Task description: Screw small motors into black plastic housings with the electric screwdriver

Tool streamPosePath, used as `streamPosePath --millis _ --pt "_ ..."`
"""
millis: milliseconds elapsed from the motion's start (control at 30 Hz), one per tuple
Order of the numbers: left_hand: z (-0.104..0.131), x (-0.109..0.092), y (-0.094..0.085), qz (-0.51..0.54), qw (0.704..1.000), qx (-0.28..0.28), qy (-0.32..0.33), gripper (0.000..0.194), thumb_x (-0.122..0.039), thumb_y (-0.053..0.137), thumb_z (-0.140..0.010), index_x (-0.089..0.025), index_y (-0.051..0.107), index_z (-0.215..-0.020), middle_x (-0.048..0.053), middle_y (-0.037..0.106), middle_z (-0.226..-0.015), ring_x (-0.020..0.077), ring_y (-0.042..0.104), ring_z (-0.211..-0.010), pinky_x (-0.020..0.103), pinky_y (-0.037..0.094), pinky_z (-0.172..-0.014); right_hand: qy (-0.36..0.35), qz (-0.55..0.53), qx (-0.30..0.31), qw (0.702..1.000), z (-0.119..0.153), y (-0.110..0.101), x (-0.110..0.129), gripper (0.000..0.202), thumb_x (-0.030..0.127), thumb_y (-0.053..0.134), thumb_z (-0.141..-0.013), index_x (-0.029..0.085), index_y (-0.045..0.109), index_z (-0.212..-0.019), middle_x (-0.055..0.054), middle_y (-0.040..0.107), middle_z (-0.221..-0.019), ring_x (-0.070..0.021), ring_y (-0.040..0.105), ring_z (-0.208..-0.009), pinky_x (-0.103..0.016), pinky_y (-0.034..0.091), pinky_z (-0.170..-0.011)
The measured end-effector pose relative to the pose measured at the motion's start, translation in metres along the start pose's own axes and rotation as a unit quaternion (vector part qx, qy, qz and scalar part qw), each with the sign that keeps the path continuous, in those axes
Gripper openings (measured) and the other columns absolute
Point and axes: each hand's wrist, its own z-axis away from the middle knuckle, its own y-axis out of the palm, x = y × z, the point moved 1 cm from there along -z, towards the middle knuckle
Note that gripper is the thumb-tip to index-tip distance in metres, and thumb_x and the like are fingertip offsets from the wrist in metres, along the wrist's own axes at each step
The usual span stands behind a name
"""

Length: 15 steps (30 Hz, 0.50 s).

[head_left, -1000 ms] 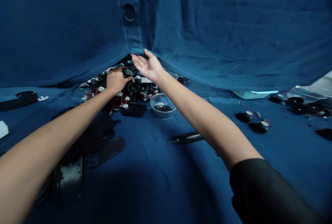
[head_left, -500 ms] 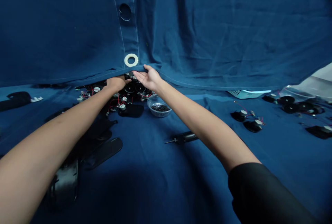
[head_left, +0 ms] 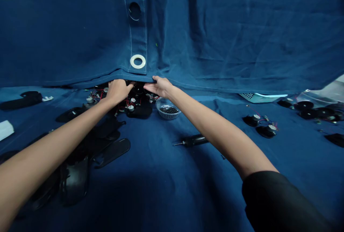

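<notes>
A blue cloth with a white ring near its lower edge hangs across the upper view. My left hand is over a pile of black round parts with red wires; its fingertips are hidden among the parts, so its grip cannot be made out. Under the cloth's hem is my right hand, palm up, its thumb against the edge and its fingers stretched out below. Beside the right wrist stands a clear bowl of small dark pieces.
A black electric screwdriver lies below my right forearm. Black flat plastic parts are heaped under my left forearm. To the right are more wired round parts and a light blue basket. A white piece lies far left.
The view has shifted slightly. My left hand now shows more fully in front of the hem, its back raised. The right hand remains at the hem, slightly lower in view.
</notes>
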Motion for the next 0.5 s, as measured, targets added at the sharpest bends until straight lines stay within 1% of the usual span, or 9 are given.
streamPosePath --millis 67,133,233,300,367,400,433,467,500 --pt "0.013 0.001 -0.011 -0.025 1.0 -0.002 0.003 0.056 -0.051 0.039 -0.092 -0.007 0.063 -0.116 0.02 0.066 -0.114 0.0375 0.058 -0.113 0.047 0.043 -0.097 0.031 0.07 0.031 0.997 0.009 -0.006 -0.002 0.034 0.029 0.032 -0.102 0.003 0.052 -0.111 -0.011 0.068 -0.07 -0.0141 0.069 -0.062 -0.021 0.059 -0.058" --pt "0.029 0.005 -0.022 -0.053 0.998 0.021 0.021 0.05 -0.048 0.04 -0.092 -0.009 0.066 -0.11 0.019 0.068 -0.108 0.0359 0.062 -0.105 0.046 0.047 -0.092 0.044 0.142 0.066 0.987 0.023 -0.013 -0.002 0.031 0.031 0.042 -0.099 0.004 0.059 -0.1 -0.014 0.069 -0.069 -0.0162 0.069 -0.06 -0.022 0.058 -0.053" --pt "0.06 0.009 -0.04 -0.066 0.995 0.042 0.061 0.042 -0.045 0.035 -0.095 -0.023 0.067 -0.112 0.007 0.069 -0.111 0.0301 0.064 -0.102 0.041 0.05 -0.084 0.013 0.238 0.1 0.966 0.052 -0.027 -0.003 0.026 0.032 0.055 -0.093 0.008 0.064 -0.09 -0.015 0.072 -0.072 -0.0179 0.069 -0.059 -0.024 0.056 -0.05" --pt "0.085 0.011 -0.055 -0.072 0.995 0.016 0.069 0.041 -0.043 0.033 -0.096 -0.024 0.067 -0.11 0.004 0.069 -0.112 0.0279 0.064 -0.103 0.038 0.05 -0.082 -0.019 0.289 0.101 0.952 0.078 -0.039 -0.006 0.025 0.034 0.058 -0.091 0.011 0.065 -0.088 -0.014 0.073 -0.076 -0.0176 0.068 -0.059 -0.025 0.056 -0.051" --pt "0.114 0.014 -0.072 -0.062 0.995 -0.023 0.077 0.041 -0.042 0.032 -0.097 -0.023 0.068 -0.106 0.004 0.07 -0.109 0.0255 0.064 -0.105 0.036 0.049 -0.085 -0.047 0.331 0.08 0.939 0.107 -0.058 -0.011 0.021 0.033 0.059 -0.09 0.013 0.065 -0.087 -0.011 0.073 -0.072 -0.0158 0.066 -0.056 -0.024 0.054 -0.051" --pt "0.129 0.018 -0.081 -0.051 0.995 -0.048 0.069 0.041 -0.042 0.031 -0.098 -0.023 0.067 -0.105 0.004 0.071 -0.107 0.0243 0.064 -0.106 0.035 0.049 -0.088 -0.059 0.348 0.066 0.933 0.122 -0.07 -0.014 0.019 0.032 0.06 -0.089 0.014 0.065 -0.087 -0.009 0.073 -0.072 -0.0151 0.066 -0.056 -0.024 0.053 -0.052" --pt "0.145 0.024 -0.089 -0.034 0.995 -0.056 0.075 0.041 -0.041 0.031 -0.098 -0.023 0.067 -0.104 0.003 0.071 -0.105 0.0226 0.064 -0.106 0.034 0.048 -0.09 -0.084 0.372 0.044 0.924 0.138 -0.085 -0.016 0.019 0.033 0.06 -0.089 0.014 0.065 -0.088 -0.008 0.073 -0.074 -0.0142 0.066 -0.059 -0.023 0.053 -0.055" --pt "0.161 0.034 -0.098 -0.017 0.995 -0.079 0.06 0.039 -0.041 0.032 -0.097 -0.024 0.067 -0.103 0.002 0.07 -0.106 0.022 0.063 -0.108 0.033 0.047 -0.092 -0.126 0.436 0.013 0.891 0.154 -0.102 -0.018 0.022 0.036 0.059 -0.089 0.015 0.065 -0.088 -0.007 0.073 -0.077 -0.0134 0.067 -0.063 -0.024 0.054 -0.063" --pt "0.177 0.048 -0.105 -0.013 0.996 -0.08 0.03 0.037 -0.042 0.033 -0.096 -0.026 0.066 -0.104 0.002 0.069 -0.107 0.0231 0.062 -0.109 0.035 0.047 -0.094 -0.147 0.48 -0.028 0.864 0.169 -0.121 -0.019 0.025 0.039 0.056 -0.09 0.016 0.065 -0.09 -0.008 0.074 -0.081 -0.014 0.068 -0.068 -0.025 0.054 -0.069"
